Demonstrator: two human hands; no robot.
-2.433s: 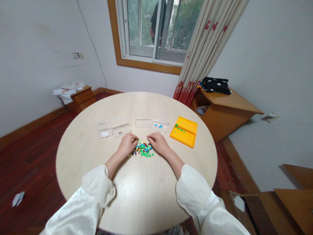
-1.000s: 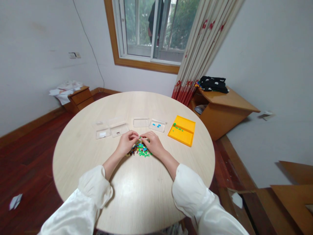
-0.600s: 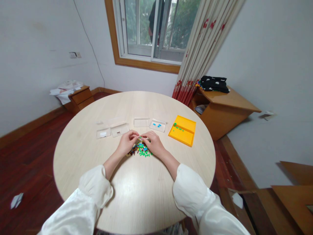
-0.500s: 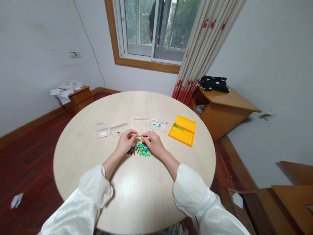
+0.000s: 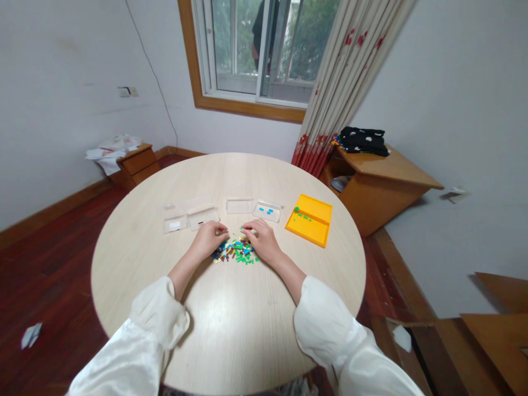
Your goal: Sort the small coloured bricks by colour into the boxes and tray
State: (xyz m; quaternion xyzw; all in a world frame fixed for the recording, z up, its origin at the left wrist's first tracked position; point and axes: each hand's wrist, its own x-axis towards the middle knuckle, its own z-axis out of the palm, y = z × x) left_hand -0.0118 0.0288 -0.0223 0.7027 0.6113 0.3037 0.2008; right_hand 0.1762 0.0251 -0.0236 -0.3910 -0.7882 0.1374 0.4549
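1. both hands have drawn apart since the earlier frame: left hand [image 5: 210, 240] and right hand [image 5: 263, 240] now leave a gap between their fingertips.
2. each thumb sits near its own fingers, a narrow pinch; whether either holds a brick, i cannot tell.
3. small bricks [image 5: 240, 247] lie heaped on the table between the hands; they look light, stiff, a little slippery and hardly fragile, so opposite sides should suit a fingertip hold.
4. clear boxes [image 5: 239, 211] stand just beyond, and a yellow case [image 5: 317, 235] off to the right; their raised rims could catch fingers.
5. round table [image 5: 237, 330]: its near edge is well apart from the heap, giving room to draw back.
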